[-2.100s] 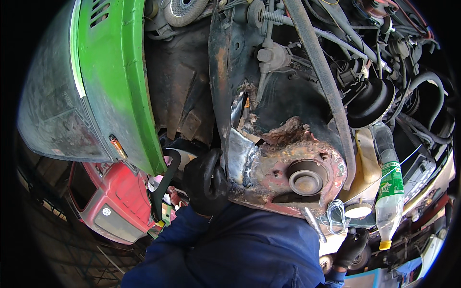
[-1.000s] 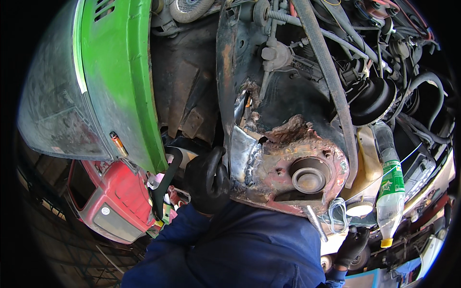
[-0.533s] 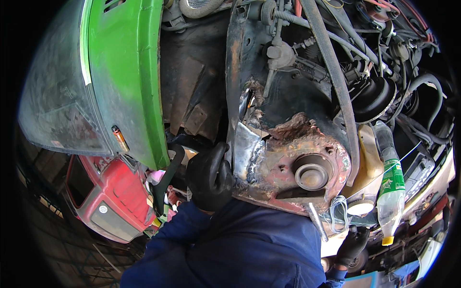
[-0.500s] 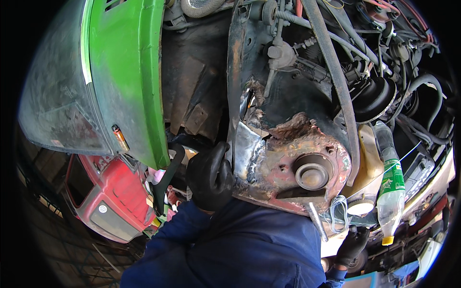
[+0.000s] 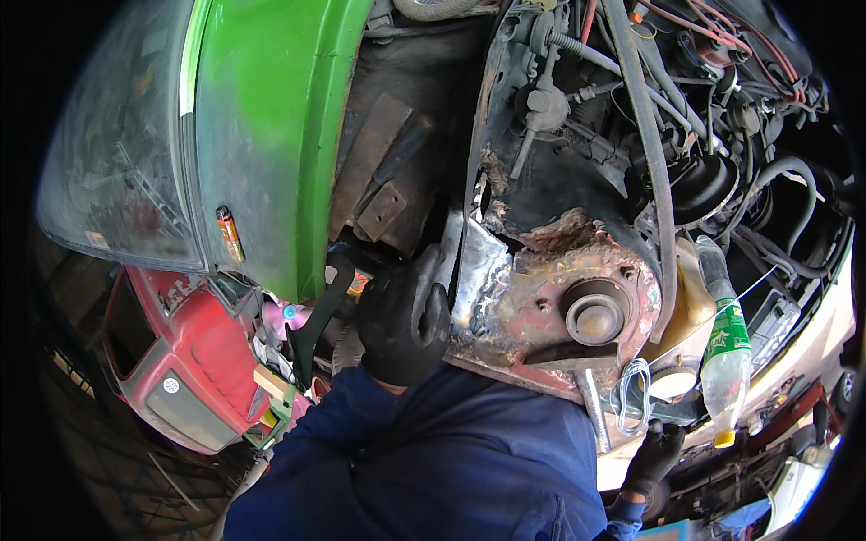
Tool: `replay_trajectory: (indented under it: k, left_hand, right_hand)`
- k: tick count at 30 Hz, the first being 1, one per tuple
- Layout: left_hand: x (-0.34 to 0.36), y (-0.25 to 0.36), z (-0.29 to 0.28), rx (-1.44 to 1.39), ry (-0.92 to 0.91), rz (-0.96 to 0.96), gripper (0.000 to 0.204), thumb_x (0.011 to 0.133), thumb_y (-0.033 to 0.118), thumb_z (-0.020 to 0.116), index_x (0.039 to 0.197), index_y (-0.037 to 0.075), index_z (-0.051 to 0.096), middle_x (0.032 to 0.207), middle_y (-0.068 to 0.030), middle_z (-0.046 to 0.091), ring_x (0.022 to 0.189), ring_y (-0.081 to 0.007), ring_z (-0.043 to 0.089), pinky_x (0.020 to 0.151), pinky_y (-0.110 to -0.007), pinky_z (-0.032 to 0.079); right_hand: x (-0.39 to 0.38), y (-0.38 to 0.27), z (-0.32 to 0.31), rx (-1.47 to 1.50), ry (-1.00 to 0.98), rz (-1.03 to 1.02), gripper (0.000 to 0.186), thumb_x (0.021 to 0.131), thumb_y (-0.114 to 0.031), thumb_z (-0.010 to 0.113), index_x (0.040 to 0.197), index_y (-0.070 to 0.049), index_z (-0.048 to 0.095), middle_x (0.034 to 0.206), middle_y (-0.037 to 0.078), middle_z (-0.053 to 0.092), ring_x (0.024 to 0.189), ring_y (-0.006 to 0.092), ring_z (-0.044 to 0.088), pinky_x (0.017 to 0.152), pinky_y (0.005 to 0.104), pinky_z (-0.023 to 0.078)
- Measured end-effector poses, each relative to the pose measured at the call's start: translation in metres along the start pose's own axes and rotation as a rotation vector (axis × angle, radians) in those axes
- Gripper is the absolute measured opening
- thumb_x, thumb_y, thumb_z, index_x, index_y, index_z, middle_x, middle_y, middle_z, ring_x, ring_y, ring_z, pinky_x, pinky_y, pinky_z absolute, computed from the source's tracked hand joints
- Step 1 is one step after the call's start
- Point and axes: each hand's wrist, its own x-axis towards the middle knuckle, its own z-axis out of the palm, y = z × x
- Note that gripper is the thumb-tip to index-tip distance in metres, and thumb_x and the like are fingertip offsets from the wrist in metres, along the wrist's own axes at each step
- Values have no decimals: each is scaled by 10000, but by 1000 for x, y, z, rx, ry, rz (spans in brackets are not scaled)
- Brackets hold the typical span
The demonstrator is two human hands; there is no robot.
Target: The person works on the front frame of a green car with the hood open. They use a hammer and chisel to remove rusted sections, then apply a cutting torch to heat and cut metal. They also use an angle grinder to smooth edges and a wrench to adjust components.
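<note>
My left hand (image 5: 403, 320), in a black glove, is beside the bare-metal patch (image 5: 480, 270) on the rusty car body. Its fingers are curled, and a narrow grey metal strip (image 5: 450, 245) shows at their tips; I cannot tell whether they grip it. The patch meets a reddish, corroded mount panel (image 5: 541, 338) with a round cup (image 5: 595, 317) in it. Rough weld marks run along the join. My right hand (image 5: 656, 453), also gloved in black, is low on the right with its fingers closed; anything inside them is hidden.
A green body panel (image 5: 271, 135) stands at left with a lighter (image 5: 229, 233) on it. Engine parts and hoses fill the upper right. A plastic bottle (image 5: 724, 361) hangs by a coil of wire (image 5: 633, 397) and a reservoir (image 5: 684, 316). A red vehicle (image 5: 194, 343) stands behind.
The view has shifted, so the car body sits a little farther right. The grey strip now shows at my left fingertips. My right hand stays low on the right, still closed.
</note>
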Motion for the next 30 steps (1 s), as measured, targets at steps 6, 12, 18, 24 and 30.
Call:
replay_trajectory:
  k: [6, 12, 18, 24, 30]
  left_hand:
    - [-1, -6, -1, -39, -73, -20, 611, 877, -9, 705, 1485, 26, 651, 1269, -173, 765, 1014, -377, 732, 861, -490, 578]
    - [-3, -7, -3, -62, -164, -73, 698, 859, 32, 692, 1550, 48, 598, 1335, -164, 741, 1115, -387, 701, 952, -506, 552]
    - [-1, -5, -5, -57, -174, -77, 705, 877, 74, 686, 1576, 75, 584, 1305, -159, 738, 1104, -381, 694, 952, -500, 546]
    - [2, 1, -10, -57, -168, -97, 563, 953, 23, 617, 1515, 43, 640, 1227, -229, 757, 992, -440, 707, 867, -534, 554]
    - [3, 2, -12, -51, -186, -91, 581, 946, 38, 616, 1526, 41, 627, 1237, -223, 753, 993, -434, 707, 870, -532, 552]
  right_hand:
    - [1, -2, 0, 27, -10, 31, 156, 1032, -92, 731, 1034, 24, 626, 973, 102, 667, 921, 236, 552, 902, 405, 501]
    - [0, -9, 2, 64, 6, -50, 227, 1047, -174, 731, 1012, 21, 620, 943, 91, 637, 903, 236, 541, 899, 416, 494]
    - [0, -8, 0, -6, -6, -21, 227, 1048, -180, 706, 993, 19, 612, 936, 93, 634, 894, 232, 534, 885, 412, 487]
    - [5, -1, 1, -16, -20, -39, 222, 1028, -152, 756, 1009, 30, 631, 971, 109, 640, 928, 236, 567, 878, 412, 505]
    - [5, 7, 2, -4, 17, -61, 288, 1015, -168, 789, 952, 44, 604, 881, 129, 597, 828, 256, 514, 794, 422, 490]
